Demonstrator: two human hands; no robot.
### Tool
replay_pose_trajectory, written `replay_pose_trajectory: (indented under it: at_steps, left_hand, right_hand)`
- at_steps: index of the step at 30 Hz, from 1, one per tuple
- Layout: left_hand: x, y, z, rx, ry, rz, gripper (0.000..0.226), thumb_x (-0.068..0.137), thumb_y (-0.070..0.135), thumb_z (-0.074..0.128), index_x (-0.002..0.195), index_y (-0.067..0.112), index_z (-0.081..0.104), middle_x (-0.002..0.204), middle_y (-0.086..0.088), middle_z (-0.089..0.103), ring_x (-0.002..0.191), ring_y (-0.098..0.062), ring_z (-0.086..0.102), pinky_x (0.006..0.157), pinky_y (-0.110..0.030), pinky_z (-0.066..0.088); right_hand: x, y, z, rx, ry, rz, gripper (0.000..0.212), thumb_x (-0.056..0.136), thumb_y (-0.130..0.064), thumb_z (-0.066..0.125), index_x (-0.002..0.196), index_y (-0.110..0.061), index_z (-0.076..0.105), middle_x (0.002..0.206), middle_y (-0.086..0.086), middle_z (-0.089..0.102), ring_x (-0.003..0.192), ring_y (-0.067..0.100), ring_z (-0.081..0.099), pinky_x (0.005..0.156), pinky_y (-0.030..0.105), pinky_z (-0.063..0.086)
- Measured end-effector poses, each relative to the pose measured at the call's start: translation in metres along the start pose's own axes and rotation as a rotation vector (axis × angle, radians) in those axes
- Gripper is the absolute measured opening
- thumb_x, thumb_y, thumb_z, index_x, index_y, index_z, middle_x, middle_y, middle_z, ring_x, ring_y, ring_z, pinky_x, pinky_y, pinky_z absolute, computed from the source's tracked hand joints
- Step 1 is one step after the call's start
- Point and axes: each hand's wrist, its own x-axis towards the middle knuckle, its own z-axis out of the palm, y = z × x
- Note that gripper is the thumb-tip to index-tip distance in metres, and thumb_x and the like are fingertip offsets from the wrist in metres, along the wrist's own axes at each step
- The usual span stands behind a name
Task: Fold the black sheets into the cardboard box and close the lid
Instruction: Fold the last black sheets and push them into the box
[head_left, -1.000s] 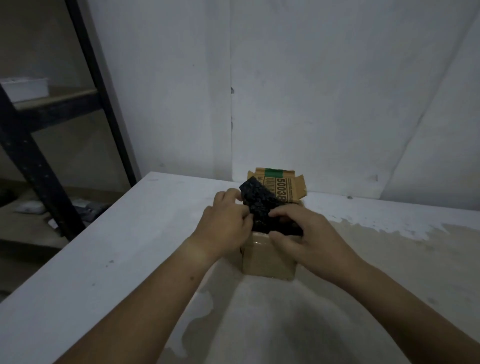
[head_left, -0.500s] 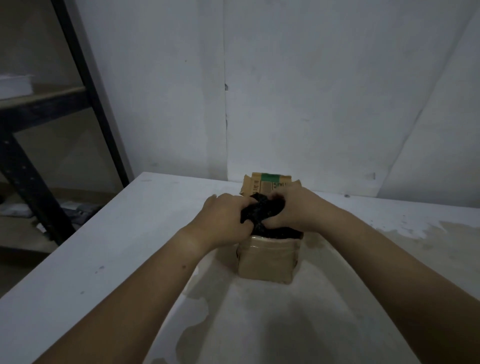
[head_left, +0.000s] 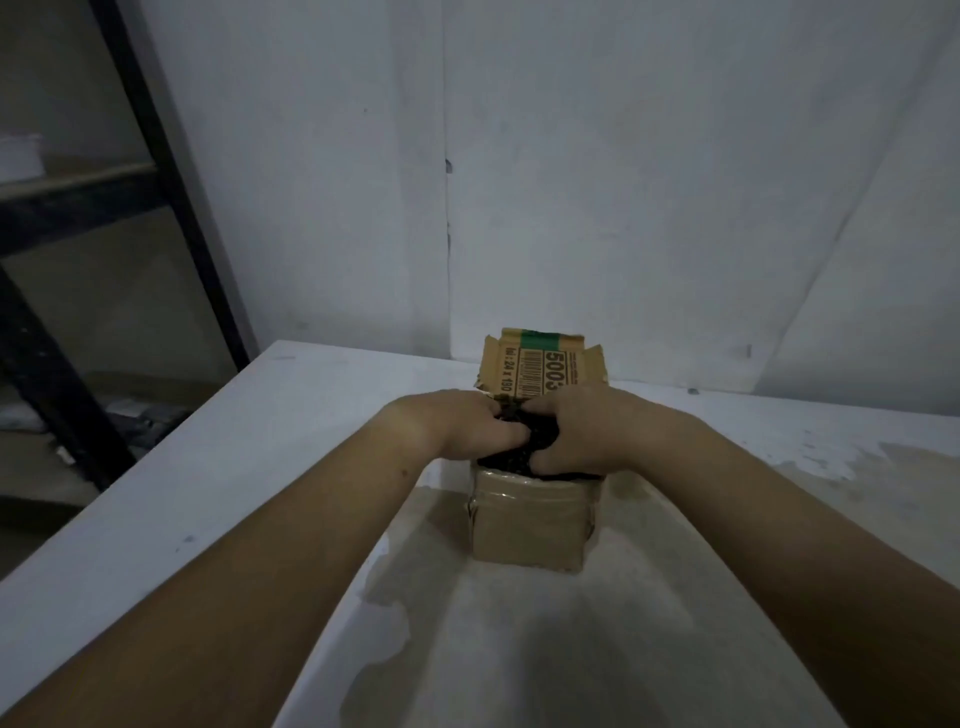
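Pressing black sheets (head_left: 524, 447) into cardboard box (head_left: 530, 525) | left hand (head_left: 467, 428) fingers curled gripping sheets | right hand (head_left: 587, 436) likewise | lid (head_left: 543, 364) upright

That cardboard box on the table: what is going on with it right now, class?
A person is pressing the black sheets down into the open cardboard box on the white table. The left hand and the right hand both bear on the bundle, which bulges above the rim. The lid stands open behind them, not yet closed.
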Motion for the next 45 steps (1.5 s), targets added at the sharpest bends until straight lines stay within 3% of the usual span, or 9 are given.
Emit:
replay_pose_trajectory:
  at_steps: [8,14,19,23,31,35,38,43,45]
  left_hand:
    - [-0.012,-0.009,0.010,-0.012,0.113,0.109,0.044,0.093,0.051,0.044,0.131,0.029,0.051,0.125,-0.004,0.060,0.102,-0.020,0.057,0.086,-0.034,0.045]
    - [-0.029,-0.029,0.009,-0.187,0.145,0.226,0.055,0.087,0.070,0.048,0.139,0.058,0.038,0.130,0.010,0.049,0.103,-0.009,0.055,0.099,-0.031,0.043]
    - [-0.022,-0.012,0.012,-0.249,0.177,0.327,0.046,0.095,0.058,0.048,0.140,0.050,0.046,0.129,0.016,0.050,0.104,0.010,0.050,0.083,0.000,0.035]
    - [-0.014,0.002,0.012,0.049,0.091,0.102,0.053,0.099,0.052,0.039,0.150,0.040,0.033,0.141,-0.007,0.047,0.124,-0.024,0.049,0.101,-0.034,0.041]
    - [-0.004,0.023,0.029,0.403,0.136,-0.069,0.059,0.097,0.056,0.018,0.144,0.029,0.042,0.125,-0.010,0.061,0.111,-0.027,0.058,0.077,-0.035,0.039]
    - [-0.011,0.018,0.027,0.309,0.181,0.001,0.059,0.100,0.056,0.016,0.144,0.028,0.042,0.119,-0.011,0.064,0.101,-0.026,0.058,0.079,-0.035,0.043]
    - [-0.023,0.008,0.021,0.074,0.119,0.058,0.057,0.102,0.057,0.015,0.153,0.036,0.027,0.140,-0.010,0.052,0.122,-0.026,0.054,0.099,-0.037,0.043]
    - [-0.045,-0.010,0.025,0.051,0.690,0.411,0.024,0.099,0.032,0.048,0.117,0.022,0.060,0.121,0.004,0.054,0.111,-0.019,0.052,0.092,-0.040,0.046]
    - [-0.049,-0.016,0.029,0.194,0.690,0.480,0.025,0.099,0.034,0.045,0.110,0.027,0.066,0.116,0.012,0.061,0.120,-0.016,0.049,0.110,-0.045,0.031]
  right_hand:
    - [0.013,0.004,0.005,-0.074,-0.075,0.039,0.043,0.074,-0.063,0.051,0.091,-0.026,0.065,0.090,-0.002,0.063,0.090,0.020,0.056,0.088,0.037,0.040]
    - [-0.017,0.032,0.012,0.259,0.145,-0.098,0.048,0.082,-0.053,0.066,0.128,-0.047,0.053,0.105,-0.023,0.057,0.101,0.005,0.051,0.091,0.028,0.038]
    - [-0.029,0.041,0.010,0.104,0.248,-0.110,0.048,0.083,-0.057,0.062,0.128,-0.045,0.052,0.112,-0.019,0.063,0.098,0.004,0.052,0.095,0.034,0.032]
    - [-0.030,0.037,0.014,-0.076,0.203,-0.089,0.039,0.087,-0.056,0.050,0.122,-0.037,0.056,0.107,-0.010,0.066,0.099,0.013,0.058,0.094,0.036,0.025]
    - [-0.016,0.031,0.017,-0.160,-0.039,-0.069,0.032,0.095,-0.035,0.038,0.125,-0.022,0.037,0.109,0.004,0.060,0.086,0.019,0.048,0.089,0.039,0.022]
    - [-0.020,0.031,0.021,-0.084,0.000,-0.081,0.028,0.096,-0.033,0.039,0.122,-0.022,0.040,0.102,0.002,0.059,0.080,0.014,0.044,0.091,0.037,0.025]
    - [-0.026,0.033,0.021,0.065,0.164,-0.099,0.034,0.089,-0.033,0.052,0.122,-0.028,0.049,0.108,-0.004,0.058,0.085,0.013,0.046,0.083,0.029,0.029]
    - [-0.043,0.040,0.024,-0.166,0.511,-0.086,0.022,0.083,-0.050,0.058,0.097,-0.033,0.063,0.097,-0.012,0.064,0.099,0.016,0.049,0.084,0.034,0.032]
    - [-0.049,0.039,0.028,-0.217,0.477,-0.071,0.031,0.087,-0.054,0.047,0.090,-0.031,0.067,0.092,-0.011,0.067,0.101,0.017,0.049,0.089,0.036,0.032]
